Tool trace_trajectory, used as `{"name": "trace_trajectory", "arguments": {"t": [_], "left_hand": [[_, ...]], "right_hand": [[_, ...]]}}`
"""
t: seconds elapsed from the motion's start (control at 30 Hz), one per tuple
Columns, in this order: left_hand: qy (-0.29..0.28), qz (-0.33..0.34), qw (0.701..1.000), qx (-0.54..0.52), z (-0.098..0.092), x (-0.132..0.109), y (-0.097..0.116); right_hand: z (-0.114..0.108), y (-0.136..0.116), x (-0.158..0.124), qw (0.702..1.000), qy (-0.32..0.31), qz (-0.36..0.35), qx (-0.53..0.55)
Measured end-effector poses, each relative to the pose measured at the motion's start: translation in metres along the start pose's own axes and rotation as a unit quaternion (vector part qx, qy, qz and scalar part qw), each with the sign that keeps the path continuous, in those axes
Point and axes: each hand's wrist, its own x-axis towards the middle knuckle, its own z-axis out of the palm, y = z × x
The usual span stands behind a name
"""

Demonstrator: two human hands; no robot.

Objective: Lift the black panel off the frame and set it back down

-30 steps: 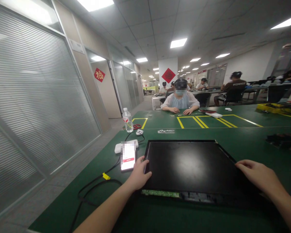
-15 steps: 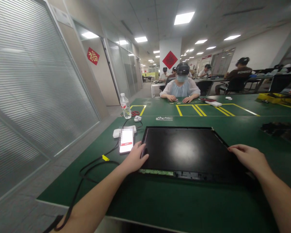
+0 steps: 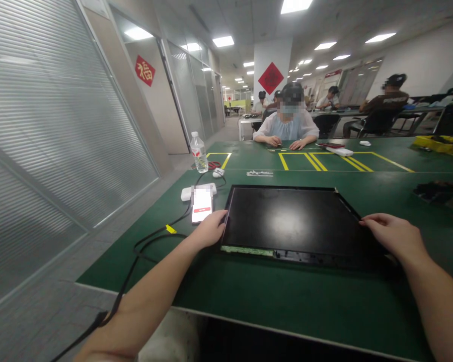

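Observation:
A black flat display panel (image 3: 287, 221) lies face up on the green table (image 3: 272, 301), a bright reflection in its middle. Along its near edge runs a green circuit strip (image 3: 248, 250). My left hand (image 3: 210, 230) grips the panel's left edge, its fingers partly hidden at the frame. On the opposite side, my right hand (image 3: 394, 232) is closed on the right edge, thumb and fingers pinching the rim. A lit phone (image 3: 202, 205) leans against a white device (image 3: 186, 193) just beyond my left hand.
Behind the phone stand a water bottle (image 3: 200, 155) and red-handled scissors (image 3: 214, 165). A black cable (image 3: 138, 249) trails past my left forearm. Small white strips (image 3: 259, 174) lie beyond the panel. A co-worker (image 3: 287, 123) sits across; a yellow tray (image 3: 438, 146) is at far right.
My left thumb has gone from the panel's top face to its side, and that hand now holds the edge. The view has tilted down slightly. My right hand keeps its grip.

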Motion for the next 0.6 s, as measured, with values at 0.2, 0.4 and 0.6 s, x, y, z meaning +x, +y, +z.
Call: {"name": "trace_trajectory", "arguments": {"t": [0.2,0.4,0.6], "left_hand": [[0.014,-0.016,1.0,-0.022,0.005,0.001,-0.004],[0.016,0.004,0.999,-0.047,0.006,0.001,-0.006],[-0.062,0.046,0.996,-0.033,-0.012,-0.012,0.001]], "right_hand": [[0.006,0.0,0.001,0.999,-0.019,-0.019,-0.019],[0.006,-0.003,0.005,1.0,-0.014,0.003,0.014],[0.008,0.003,0.003,0.999,0.004,0.012,0.032]]}}
